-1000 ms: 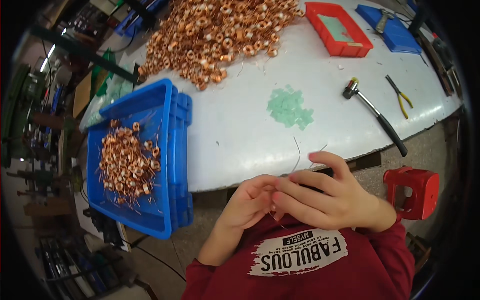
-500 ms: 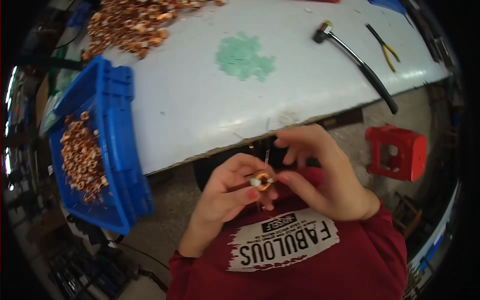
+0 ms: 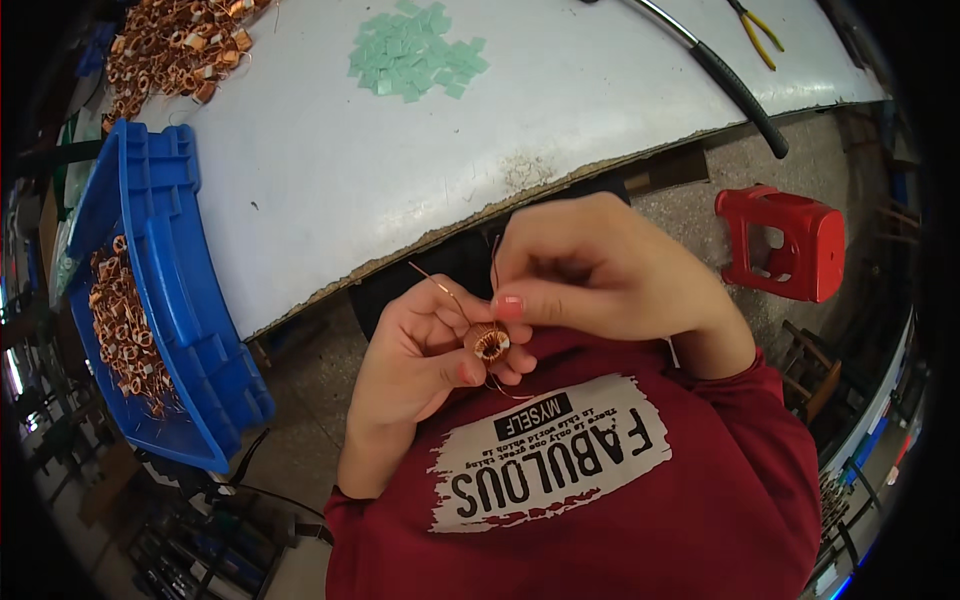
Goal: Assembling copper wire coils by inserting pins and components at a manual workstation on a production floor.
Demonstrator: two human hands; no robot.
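Observation:
A small ring-shaped coil (image 3: pixel 489 344), wound with copper wire, is held between the thumb and fingers of my left hand (image 3: pixel 405 345), in front of my chest. One thin copper wire (image 3: pixel 440 285) sticks up from it past my left fingers, and another curls out below. Just above the coil, my right hand (image 3: pixel 610 270) is closed in a pinch, thumb and index finger together on a second upright wire end (image 3: pixel 495 255). The other fingers of my right hand are curled in and partly hidden.
A blue crate (image 3: pixel 165 250) of copper coils stands tilted at left. On the white table (image 3: pixel 330 190) are a heap of coils (image 3: pixel 175 50), pale green square pieces (image 3: pixel 415 50), a black-handled hammer (image 3: pixel 735 85) and yellow-handled pliers (image 3: pixel 765 40). A red stool (image 3: pixel 820 250) is at right.
My right thumb and fingers have closed from a spread pose onto a wire by the coil. The coil has turned in my left hand. The view has shifted, so the table things sit higher and further left.

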